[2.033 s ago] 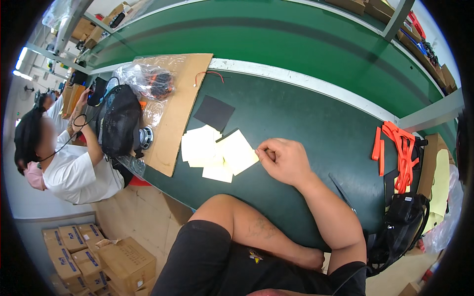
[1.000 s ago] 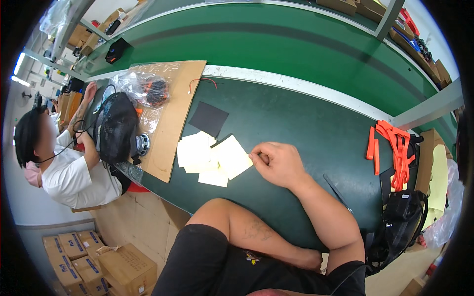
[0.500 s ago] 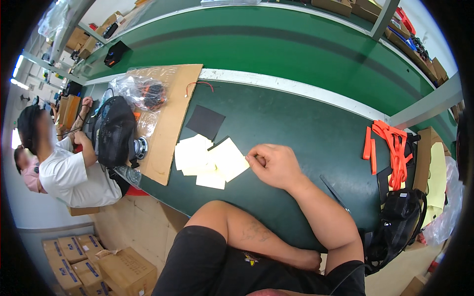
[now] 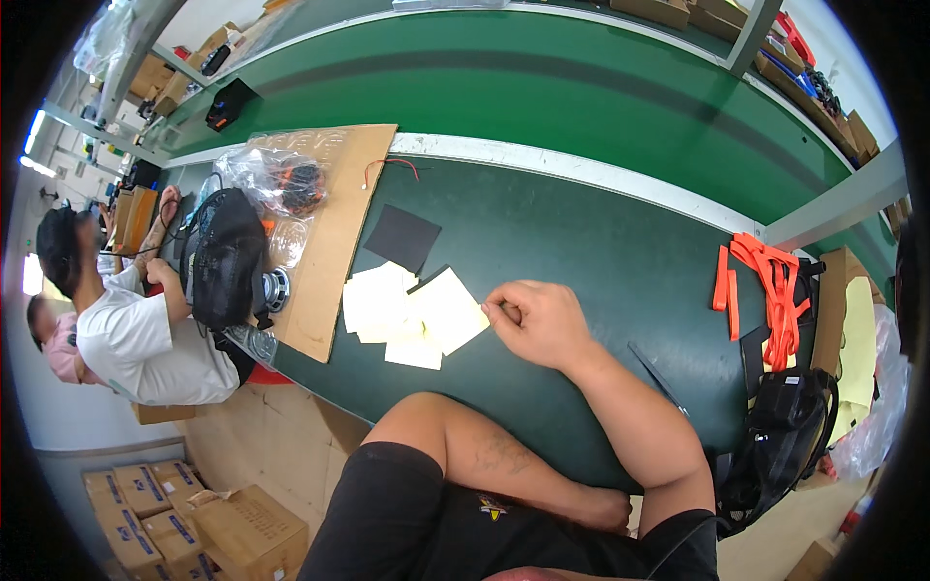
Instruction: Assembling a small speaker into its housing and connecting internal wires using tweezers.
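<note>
Several pale yellow paper squares point(image 4: 378, 300) lie overlapped on the dark green tabletop, just left of my right hand point(image 4: 533, 321). That hand is closed in a pinch at the right corner of the nearest yellow paper square point(image 4: 450, 312), and a narrow black edge shows along its upper left side. Beyond the papers lies a flat black square point(image 4: 404, 239). My left arm is bent across my body, with my left hand point(image 4: 608, 508) close to my right elbow. Its fingers are tucked out of sight.
A cardboard sheet point(image 4: 334, 261) carries a black mesh bag point(image 4: 228, 257), a speaker point(image 4: 277, 290) and plastic wrap. To the right lie tweezers point(image 4: 659, 378), orange straps point(image 4: 770, 290) and a black backpack point(image 4: 790, 416). A co-worker point(image 4: 155, 334) sits at left; cartons point(image 4: 252, 528) stand on the floor.
My hands and the papers stay almost where they were. The co-worker at left has shifted the head slightly.
</note>
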{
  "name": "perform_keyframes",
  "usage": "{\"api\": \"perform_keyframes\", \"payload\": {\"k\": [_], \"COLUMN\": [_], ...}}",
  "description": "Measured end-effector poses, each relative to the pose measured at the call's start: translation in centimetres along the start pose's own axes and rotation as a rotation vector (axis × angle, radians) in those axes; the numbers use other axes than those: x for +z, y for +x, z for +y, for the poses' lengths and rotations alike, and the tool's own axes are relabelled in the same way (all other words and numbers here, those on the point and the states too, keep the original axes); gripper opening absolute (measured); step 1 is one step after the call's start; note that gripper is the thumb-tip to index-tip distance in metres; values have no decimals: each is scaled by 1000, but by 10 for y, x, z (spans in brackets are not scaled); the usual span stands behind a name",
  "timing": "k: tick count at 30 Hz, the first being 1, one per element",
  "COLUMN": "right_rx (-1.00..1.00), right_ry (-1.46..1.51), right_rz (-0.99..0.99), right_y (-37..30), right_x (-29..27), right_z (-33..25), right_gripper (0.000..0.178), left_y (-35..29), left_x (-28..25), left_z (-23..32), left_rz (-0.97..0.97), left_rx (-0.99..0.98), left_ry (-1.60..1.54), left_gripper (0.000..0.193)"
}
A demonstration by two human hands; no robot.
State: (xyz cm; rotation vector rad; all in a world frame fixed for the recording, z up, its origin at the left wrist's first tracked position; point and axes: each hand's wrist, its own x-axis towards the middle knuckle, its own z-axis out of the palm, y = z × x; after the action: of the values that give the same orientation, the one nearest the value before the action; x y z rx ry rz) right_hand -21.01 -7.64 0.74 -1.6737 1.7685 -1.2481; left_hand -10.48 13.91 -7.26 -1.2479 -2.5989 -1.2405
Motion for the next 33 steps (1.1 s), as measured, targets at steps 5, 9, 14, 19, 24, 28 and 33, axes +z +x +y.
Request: {"api": "perform_keyframes", "payload": {"k": [5, 9, 14, 19, 24, 28, 33], "right_rx": [9, -6, -4, -11, -14, -12, 8], "right_ry": [16, 1, -6, -18, -3, 6, -4], "right_rz": [4, 8, -1, 8, 14, 8, -18], "right_y": [-1, 0, 0, 0, 1, 0, -1], "right_x": [-1, 1, 0, -1, 0, 0, -2], "right_z": [0, -1, 1, 2, 2, 1, -2], "right_gripper": [8, 8, 7, 7, 8, 8, 10], "left_y": [1, 1, 0, 1, 3, 1, 2], "left_x": [3, 8, 0, 5, 18, -2, 4], "left_z": [-1, -3, -2, -4, -9, -3, -2], "left_rz": [51, 7, 17, 40, 39, -7, 12], "left_rx": [21, 17, 38, 52, 47, 57, 33], "left_ry": [-71, -55, -24, -8, -42, 47, 8], "left_gripper": [31, 30, 25, 23, 23, 25, 26]}}
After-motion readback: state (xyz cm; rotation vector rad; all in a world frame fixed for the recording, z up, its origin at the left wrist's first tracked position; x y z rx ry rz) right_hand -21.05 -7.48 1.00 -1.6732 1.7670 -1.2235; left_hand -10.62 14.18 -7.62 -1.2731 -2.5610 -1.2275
